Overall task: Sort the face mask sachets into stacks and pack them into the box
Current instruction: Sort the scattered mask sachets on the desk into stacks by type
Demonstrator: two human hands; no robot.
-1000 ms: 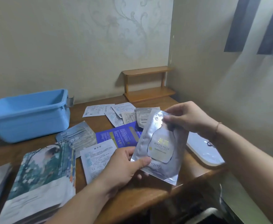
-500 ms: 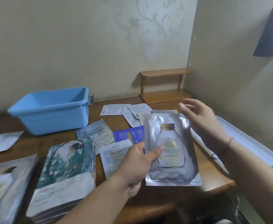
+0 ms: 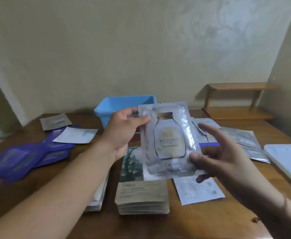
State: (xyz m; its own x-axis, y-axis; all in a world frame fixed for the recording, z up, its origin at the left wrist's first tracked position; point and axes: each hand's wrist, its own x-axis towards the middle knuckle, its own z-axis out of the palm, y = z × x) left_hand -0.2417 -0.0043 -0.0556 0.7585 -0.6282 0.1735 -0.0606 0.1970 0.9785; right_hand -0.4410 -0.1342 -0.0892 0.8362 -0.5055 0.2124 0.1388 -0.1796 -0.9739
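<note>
One silver sachet is up over the counter, left hand pinching its eleven o'clock corner, right hand half-spread at five o'clock — best read the label, then lay it square on its matching stack.

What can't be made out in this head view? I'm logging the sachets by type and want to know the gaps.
- Blue box: inside hidden by its wall, the left hand and the silver sachet.
- Purple sachets: motion-blurred, print unreadable.
- Tree-print stack: mostly covered by the silver sachet.
- White tray: cut off by the right edge.
- Brown stack: label too blurred to read.
</note>
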